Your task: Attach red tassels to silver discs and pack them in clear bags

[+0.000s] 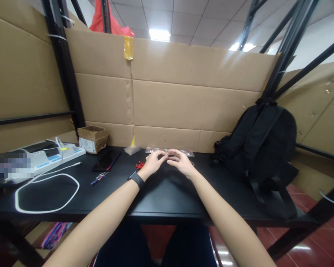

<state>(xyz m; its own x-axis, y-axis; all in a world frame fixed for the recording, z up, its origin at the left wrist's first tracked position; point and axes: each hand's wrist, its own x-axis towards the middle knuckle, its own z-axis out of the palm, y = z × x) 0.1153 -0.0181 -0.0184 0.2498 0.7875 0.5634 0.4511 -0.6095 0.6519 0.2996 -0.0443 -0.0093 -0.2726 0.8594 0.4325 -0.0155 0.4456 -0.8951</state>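
My left hand, with a dark watch on its wrist, is closed in a pinch above the black table. Facing it, my right hand has its thumb and fingertips drawn together too. The fingertips of both hands meet around something too small to make out. A little pile of red pieces lies just left of my left hand. Behind the hands, small clear packets with red bits are laid along the back of the table, partly hidden by my fingers.
On the left are a power strip, a white cable, a phone, a keychain and an open small carton. A clear plastic bag lies by the cardboard wall. A black backpack stands right.
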